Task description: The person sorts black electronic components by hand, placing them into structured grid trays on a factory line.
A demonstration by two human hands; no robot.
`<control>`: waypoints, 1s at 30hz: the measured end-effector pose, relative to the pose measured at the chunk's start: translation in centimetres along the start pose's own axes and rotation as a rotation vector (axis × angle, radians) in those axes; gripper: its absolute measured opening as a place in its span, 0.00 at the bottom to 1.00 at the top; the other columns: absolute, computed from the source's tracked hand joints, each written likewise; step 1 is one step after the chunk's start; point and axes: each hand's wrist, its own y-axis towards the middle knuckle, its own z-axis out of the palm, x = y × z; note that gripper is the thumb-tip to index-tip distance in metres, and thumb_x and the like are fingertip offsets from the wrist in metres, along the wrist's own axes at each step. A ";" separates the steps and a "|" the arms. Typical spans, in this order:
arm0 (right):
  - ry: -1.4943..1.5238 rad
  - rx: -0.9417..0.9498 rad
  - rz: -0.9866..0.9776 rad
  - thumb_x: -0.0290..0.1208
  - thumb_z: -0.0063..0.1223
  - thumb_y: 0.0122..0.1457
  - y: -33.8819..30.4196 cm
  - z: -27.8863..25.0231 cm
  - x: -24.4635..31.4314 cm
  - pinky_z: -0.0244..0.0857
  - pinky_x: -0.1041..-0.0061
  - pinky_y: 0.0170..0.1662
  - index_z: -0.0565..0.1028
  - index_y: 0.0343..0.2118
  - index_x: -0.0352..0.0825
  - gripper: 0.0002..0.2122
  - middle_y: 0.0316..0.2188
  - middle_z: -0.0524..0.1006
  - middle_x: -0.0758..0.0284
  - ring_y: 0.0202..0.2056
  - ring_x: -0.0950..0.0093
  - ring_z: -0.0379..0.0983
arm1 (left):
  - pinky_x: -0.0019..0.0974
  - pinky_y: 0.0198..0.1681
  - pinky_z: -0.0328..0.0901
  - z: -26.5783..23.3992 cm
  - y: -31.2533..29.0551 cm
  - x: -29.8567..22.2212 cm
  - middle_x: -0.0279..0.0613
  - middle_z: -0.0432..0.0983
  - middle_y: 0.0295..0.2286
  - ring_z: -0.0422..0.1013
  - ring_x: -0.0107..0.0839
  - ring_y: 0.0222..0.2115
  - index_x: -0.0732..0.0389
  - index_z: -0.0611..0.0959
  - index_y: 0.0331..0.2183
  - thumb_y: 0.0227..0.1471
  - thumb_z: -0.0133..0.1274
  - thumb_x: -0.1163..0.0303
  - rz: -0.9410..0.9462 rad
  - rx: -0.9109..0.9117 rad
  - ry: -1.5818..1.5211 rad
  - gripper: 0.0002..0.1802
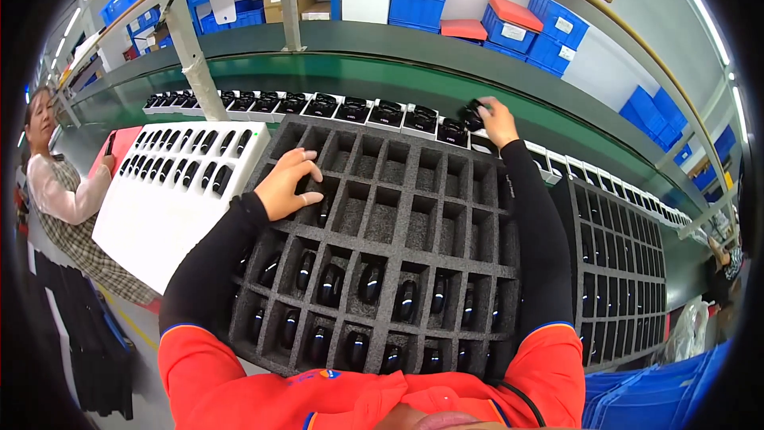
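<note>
A grey foam tray [382, 252] with rows of compartments lies in front of me. Black oval devices [370, 281] fill its nearer rows, while many farther compartments are bare. My left hand [288, 185] is over the tray's left side, thumb and fingers curled around a dark shape. What it grips there is mostly hidden. Beyond the tray's far edge, my right hand [499, 123] pinches a black glossy device [473, 116]. It is just above a row of small white open boxes [387, 116] holding black pieces.
On the left stands a white tray [151, 215] with dark oval pieces, a person [60, 167] beside it. A second foam tray [621, 271] is at right. A green conveyor [342, 72] runs behind the boxes, below a metal rail [446, 44]. Blue bins [418, 8] stand farther back.
</note>
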 end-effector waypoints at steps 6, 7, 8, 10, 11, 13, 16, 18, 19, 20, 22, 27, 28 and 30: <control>-0.327 0.188 0.127 0.28 0.50 0.49 0.0 0.3 -4.1 0.62 0.66 0.46 0.74 0.37 0.35 0.11 0.36 0.74 0.55 0.42 0.57 0.69 | 0.47 0.58 0.41 -0.9 0.7 -0.3 0.51 0.49 0.56 0.40 0.54 0.58 0.55 0.73 0.36 0.35 0.64 0.62 0.016 0.134 0.031 0.23; -0.306 0.222 0.139 0.27 0.52 0.47 0.1 0.6 -4.3 0.62 0.67 0.46 0.74 0.37 0.35 0.12 0.36 0.75 0.55 0.42 0.58 0.69 | 0.47 0.58 0.41 -1.2 0.7 -0.5 0.51 0.49 0.56 0.40 0.54 0.58 0.55 0.73 0.36 0.35 0.64 0.62 0.016 0.132 0.032 0.23; -0.305 0.223 0.136 0.27 0.52 0.47 0.2 0.7 -4.6 0.62 0.67 0.46 0.74 0.37 0.35 0.12 0.36 0.75 0.55 0.42 0.58 0.69 | 0.48 0.59 0.40 -1.5 0.4 -0.8 0.52 0.47 0.56 0.39 0.55 0.58 0.53 0.74 0.39 0.35 0.64 0.61 0.020 0.187 0.074 0.26; -0.267 0.217 0.075 0.28 0.54 0.46 0.5 0.1 -5.3 0.64 0.69 0.45 0.74 0.38 0.35 0.13 0.36 0.75 0.55 0.41 0.60 0.70 | 0.51 0.59 0.37 -1.2 0.1 -0.5 0.53 0.40 0.58 0.36 0.56 0.58 0.47 0.75 0.44 0.35 0.64 0.59 0.038 0.268 0.122 0.30; -0.337 0.152 0.076 0.29 0.55 0.46 0.5 -0.1 -5.3 0.64 0.69 0.44 0.75 0.38 0.35 0.14 0.35 0.75 0.55 0.40 0.61 0.71 | 0.51 0.59 0.37 -1.1 0.2 -0.3 0.53 0.40 0.58 0.36 0.56 0.59 0.47 0.77 0.43 0.34 0.64 0.59 0.052 0.286 0.115 0.28; -0.403 -0.018 -0.008 0.28 0.54 0.46 0.1 0.5 -2.2 0.66 0.69 0.41 0.75 0.37 0.34 0.13 0.33 0.76 0.57 0.37 0.63 0.73 | 0.50 0.58 0.38 -2.7 -0.1 -1.1 0.51 0.44 0.58 0.36 0.55 0.59 0.50 0.80 0.38 0.35 0.64 0.61 0.046 0.285 0.053 0.22; 0.051 0.092 -0.128 0.30 0.51 0.50 -0.3 -0.2 4.0 0.66 0.70 0.39 0.75 0.36 0.32 0.11 0.31 0.76 0.58 0.33 0.64 0.74 | 0.46 0.57 0.45 -3.0 0.3 -1.0 0.49 0.57 0.54 0.47 0.46 0.57 0.56 0.80 0.37 0.37 0.63 0.66 0.029 0.122 -0.250 0.20; 0.275 0.388 -0.215 0.30 0.50 0.52 -1.9 -0.1 11.2 0.65 0.73 0.40 0.75 0.37 0.31 0.11 0.32 0.77 0.60 0.34 0.69 0.73 | 0.35 0.50 0.59 -3.1 0.2 -1.2 0.46 0.69 0.45 0.66 0.32 0.45 0.64 0.77 0.38 0.42 0.58 0.74 -0.026 -0.048 -0.503 0.18; 0.356 0.482 -0.328 0.29 0.50 0.53 -3.8 -0.1 15.1 0.64 0.76 0.41 0.75 0.36 0.31 0.10 0.31 0.76 0.62 0.35 0.73 0.72 | 0.30 0.46 0.62 -2.8 0.0 -1.8 0.42 0.72 0.39 0.68 0.27 0.41 0.65 0.74 0.39 0.44 0.56 0.76 -0.206 -0.097 -0.777 0.16; 0.343 0.578 -0.417 0.30 0.51 0.53 -5.4 0.1 17.7 0.64 0.76 0.42 0.73 0.39 0.31 0.12 0.34 0.76 0.62 0.39 0.74 0.71 | 0.29 0.43 0.65 -2.5 0.3 -2.6 0.41 0.73 0.35 0.69 0.28 0.39 0.63 0.72 0.38 0.46 0.55 0.76 -0.144 -0.186 -0.896 0.14; 0.517 0.721 -0.400 0.30 0.51 0.54 -8.8 1.5 21.1 0.63 0.79 0.42 0.66 0.48 0.34 0.18 0.39 0.71 0.67 0.36 0.80 0.67 | 0.31 0.41 0.67 -2.3 0.3 -4.6 0.43 0.72 0.33 0.70 0.31 0.38 0.63 0.70 0.36 0.47 0.54 0.75 -0.325 -0.217 -1.096 0.13; 0.649 0.663 -0.217 0.30 0.47 0.57 -11.3 2.8 21.4 0.63 0.82 0.34 0.69 0.41 0.30 0.12 0.29 0.71 0.71 0.29 0.82 0.67 | 0.32 0.32 0.71 -0.6 0.3 -7.3 0.49 0.73 0.32 0.74 0.36 0.29 0.62 0.63 0.41 0.46 0.55 0.76 -0.339 -0.170 -1.180 0.21; 0.655 0.721 -0.141 0.31 0.44 0.59 -11.1 2.8 20.9 0.63 0.82 0.33 0.70 0.40 0.28 0.11 0.28 0.72 0.72 0.26 0.82 0.67 | 0.31 0.32 0.71 -0.7 0.3 -7.7 0.50 0.73 0.32 0.75 0.36 0.29 0.62 0.62 0.42 0.45 0.55 0.77 -0.344 -0.140 -1.096 0.24; 0.680 0.727 -0.080 0.31 0.44 0.59 -11.2 3.6 20.2 0.63 0.81 0.32 0.70 0.39 0.29 0.11 0.27 0.72 0.72 0.26 0.83 0.66 | 0.31 0.31 0.71 -0.8 -0.1 -8.4 0.50 0.74 0.30 0.74 0.35 0.30 0.63 0.59 0.48 0.44 0.55 0.81 -0.264 -0.148 -1.099 0.31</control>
